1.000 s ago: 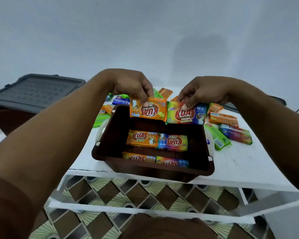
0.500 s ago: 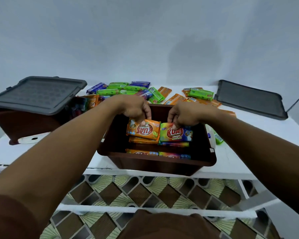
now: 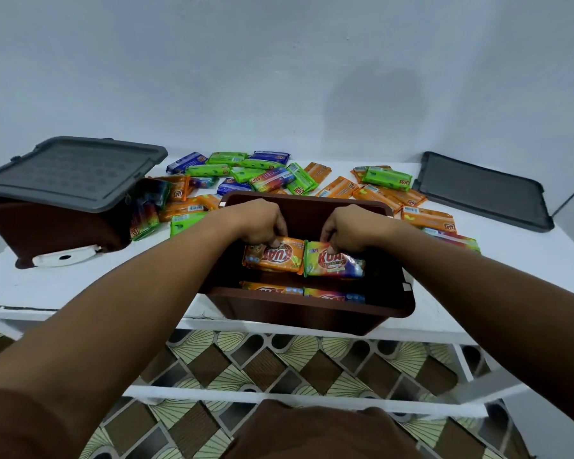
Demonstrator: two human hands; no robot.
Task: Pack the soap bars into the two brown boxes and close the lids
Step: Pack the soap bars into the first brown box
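Observation:
An open brown box [image 3: 299,313] stands at the table's front edge. Inside it, my left hand [image 3: 259,223] pinches an orange soap bar [image 3: 274,258] by its far edge. My right hand [image 3: 345,226] pinches a multicoloured soap bar [image 3: 333,265] right beside it. Both bars lie on top of bars lower in the box; two more bars [image 3: 299,291] show along the near wall. A second brown box [image 3: 50,226] stands at the left with a grey lid [image 3: 70,173] resting askew on it. Several loose soap bars [image 3: 265,175] lie behind the open box.
A second grey lid [image 3: 484,190] lies flat at the table's back right. More orange and multicoloured bars [image 3: 428,220] lie right of the open box. The white table [image 3: 511,273] stands against a pale wall, with patterned floor tiles [image 3: 279,362] below its front edge.
Both hands have come down from above the box's far rim into the box, carrying the orange and multicoloured bars onto the bars inside. The view has tilted up, showing more of the table.

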